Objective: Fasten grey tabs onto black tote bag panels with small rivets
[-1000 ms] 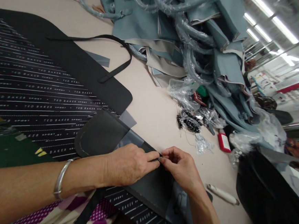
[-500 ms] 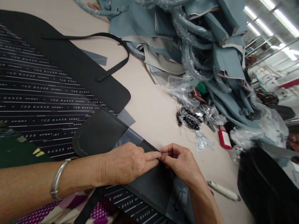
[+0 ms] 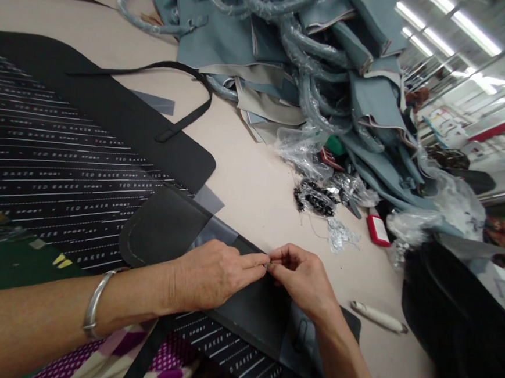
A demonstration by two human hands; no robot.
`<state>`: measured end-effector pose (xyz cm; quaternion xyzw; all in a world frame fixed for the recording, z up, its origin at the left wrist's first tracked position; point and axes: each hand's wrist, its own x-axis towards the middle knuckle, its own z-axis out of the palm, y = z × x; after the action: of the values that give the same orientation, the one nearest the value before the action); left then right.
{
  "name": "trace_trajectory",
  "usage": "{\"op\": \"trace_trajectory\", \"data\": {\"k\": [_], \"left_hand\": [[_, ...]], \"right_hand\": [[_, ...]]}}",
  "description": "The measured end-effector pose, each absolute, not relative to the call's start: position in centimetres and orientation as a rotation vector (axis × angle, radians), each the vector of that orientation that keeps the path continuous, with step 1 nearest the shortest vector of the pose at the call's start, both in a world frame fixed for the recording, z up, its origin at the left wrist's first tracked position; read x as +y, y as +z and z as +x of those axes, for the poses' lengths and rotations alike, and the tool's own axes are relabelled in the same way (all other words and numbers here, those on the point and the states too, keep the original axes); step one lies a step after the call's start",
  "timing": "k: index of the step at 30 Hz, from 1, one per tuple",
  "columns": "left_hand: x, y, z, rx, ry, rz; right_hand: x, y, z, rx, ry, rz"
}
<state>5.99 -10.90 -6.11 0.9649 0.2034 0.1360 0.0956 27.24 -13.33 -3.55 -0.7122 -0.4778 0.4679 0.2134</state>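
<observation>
A dark panel lies over the striped lining at the bench's near side, its long axis running slantwise from upper left to lower right, its rounded, stitched end pointing left. The left hand rests across it, fingers reaching to the right fingertips; whether its grip holds anything cannot be told. The right hand's grip is narrow, thumb and forefinger pinched at the panel's upper edge, their hold too small to make out. A white stick lies right of that hand.
</observation>
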Motion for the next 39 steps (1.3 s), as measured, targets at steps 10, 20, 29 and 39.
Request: {"op": "trace_trajectory", "data": {"k": [10,20,29,39], "left_hand": [[-11.0,-6.3,5.8,0.604,0.431,2.867],[-10.9,-6.2,6.0,0.652,0.359,2.861],[-10.7,-6.1,5.8,0.614,0.369,2.873],[-10.7,-6.2,6.0,0.587,0.334,2.878]], "right_hand": [[-13.8,-3.5,26.5,-1.405,1.148,-2.002],[-13.4,-3.9,26.1,-1.337,1.150,-2.024],[-13.7,-1.8,32.7,-1.039,0.834,-1.972],[-22.3,-4.3,46.7,-1.644,0.274,-2.408]]}}
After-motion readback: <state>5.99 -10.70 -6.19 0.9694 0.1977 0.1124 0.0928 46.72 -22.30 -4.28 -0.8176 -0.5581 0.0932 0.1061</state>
